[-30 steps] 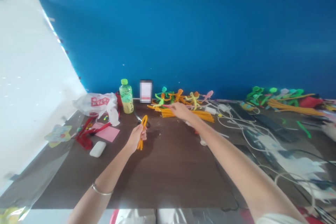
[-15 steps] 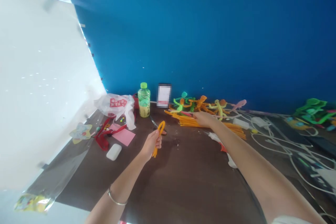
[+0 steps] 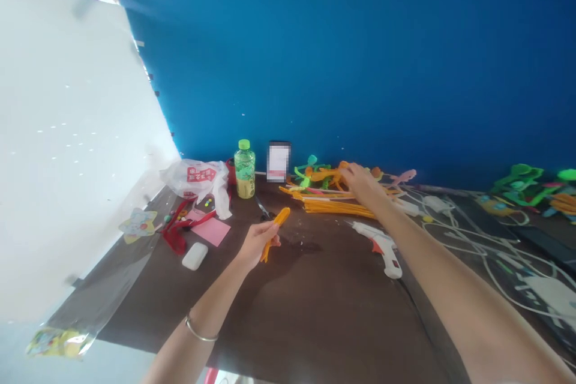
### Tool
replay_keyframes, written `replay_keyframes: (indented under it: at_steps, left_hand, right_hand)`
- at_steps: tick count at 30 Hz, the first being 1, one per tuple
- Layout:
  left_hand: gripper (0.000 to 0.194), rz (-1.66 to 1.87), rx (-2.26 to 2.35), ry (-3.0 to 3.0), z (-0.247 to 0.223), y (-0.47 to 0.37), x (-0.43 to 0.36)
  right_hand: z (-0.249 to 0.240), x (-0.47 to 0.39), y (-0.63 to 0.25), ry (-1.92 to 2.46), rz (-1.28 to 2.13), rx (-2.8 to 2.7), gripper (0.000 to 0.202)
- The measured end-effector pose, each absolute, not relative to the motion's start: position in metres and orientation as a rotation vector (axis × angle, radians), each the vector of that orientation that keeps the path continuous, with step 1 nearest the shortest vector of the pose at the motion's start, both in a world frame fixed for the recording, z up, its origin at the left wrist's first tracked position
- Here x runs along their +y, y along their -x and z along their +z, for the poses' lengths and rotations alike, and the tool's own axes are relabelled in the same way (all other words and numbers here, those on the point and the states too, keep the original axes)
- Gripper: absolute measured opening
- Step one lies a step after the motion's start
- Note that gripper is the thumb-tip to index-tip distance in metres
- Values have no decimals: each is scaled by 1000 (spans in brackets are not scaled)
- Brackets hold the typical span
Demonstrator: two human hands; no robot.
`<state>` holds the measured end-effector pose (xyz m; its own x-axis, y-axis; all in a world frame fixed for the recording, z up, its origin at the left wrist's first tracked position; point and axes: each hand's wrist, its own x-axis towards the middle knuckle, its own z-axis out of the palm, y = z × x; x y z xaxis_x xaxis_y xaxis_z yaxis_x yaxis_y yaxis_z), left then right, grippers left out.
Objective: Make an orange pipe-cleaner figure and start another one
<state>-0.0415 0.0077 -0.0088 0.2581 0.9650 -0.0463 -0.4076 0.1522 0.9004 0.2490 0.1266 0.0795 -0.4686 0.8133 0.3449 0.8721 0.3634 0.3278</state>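
My left hand (image 3: 261, 241) is closed round a folded orange pipe cleaner piece (image 3: 282, 216), above the dark table (image 3: 315, 312). Farther right and back, my right hand (image 3: 359, 180) reaches to an orange pipe cleaner figure (image 3: 330, 174), its fingertips at the figure's right end; the grip is partly hidden. Below that hand lies a bundle of orange pipe cleaners (image 3: 333, 206). A white glue gun (image 3: 380, 246) with an orange trigger rests in front of the bundle. Scissors (image 3: 264, 212) lie just behind my left hand, partly covered.
A green-capped bottle (image 3: 245, 174), a plastic bag (image 3: 202, 180), a phone-like screen (image 3: 278, 162) and pipe cleaner figures line the wall. Pink paper (image 3: 213, 230) and a white case (image 3: 195, 256) lie left. White cables (image 3: 486, 252) and green figures (image 3: 519, 185) are at right.
My right hand has moved up and back from the orange bundle to the figures behind it. The piece in my left hand has turned, so its loop looks narrower. The glue gun shows more fully.
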Motion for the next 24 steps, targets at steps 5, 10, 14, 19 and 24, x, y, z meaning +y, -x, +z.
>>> replay_keyframes:
  at_steps: [5,10,14,19,24]
  left_hand:
    - [26,1200,687,-831,-12,41,10]
    - [27,1212,714,-757,-15,43,13]
    - [25,1214,694,-773,-16,45,13]
    - [24,1247,709,-760,-17,44,15]
    - [25,1251,716,-749,-15,42,13]
  right_hand:
    - [111,119,-250,1507,-623,-2275,40]
    - [118,123,-255,1480,-461,-2118,40]
    - [126,122,-262,1534,-463,-1888,41]
    - [166,110,-270,1490,-616,-1406,39]
    - [187,82,-244,1311,-783,-1589,40]
